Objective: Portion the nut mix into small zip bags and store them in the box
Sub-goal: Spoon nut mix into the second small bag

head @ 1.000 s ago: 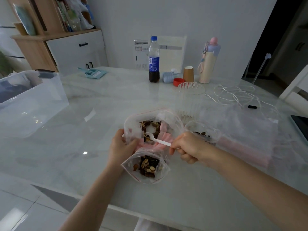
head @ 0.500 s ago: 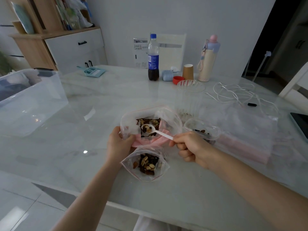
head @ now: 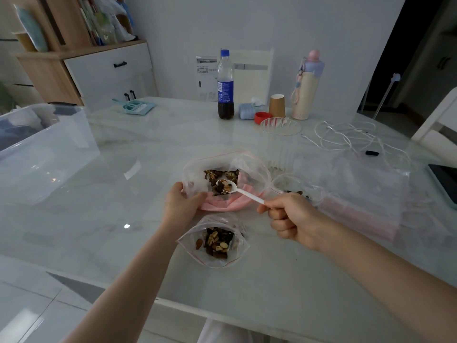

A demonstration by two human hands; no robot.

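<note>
The left hand (head: 181, 206) grips the near left edge of the large zip bag (head: 222, 177), its thumb and fingers curled over the plastic and holding the mouth wide; nut mix (head: 221, 175) lies dark inside it, just beyond the left hand's fingertips. The right hand (head: 291, 219) pinches the end of a white plastic spoon (head: 243, 193), the other fingers curled under; the handle runs from this hand up and across to the left, and the bowl, heaped with nuts, hangs over the open mouth of the large bag. Between the two wrists, nearer the person than both hands, a small zip bag (head: 214, 241) lies on the desk (head: 111, 219) with a portion of nuts in it and its mouth toward the large bag. Just beyond the right hand sits a second small clear bag (head: 299, 188) with a few dark pieces inside, and farther out on that side a stack of clear bags (head: 366, 191). Well away to the left of the left hand stands the clear plastic box (head: 42, 149). Far beyond both hands stand a cola bottle (head: 225, 87), a paper cup (head: 277, 105) and a cream flask (head: 305, 87).
</note>
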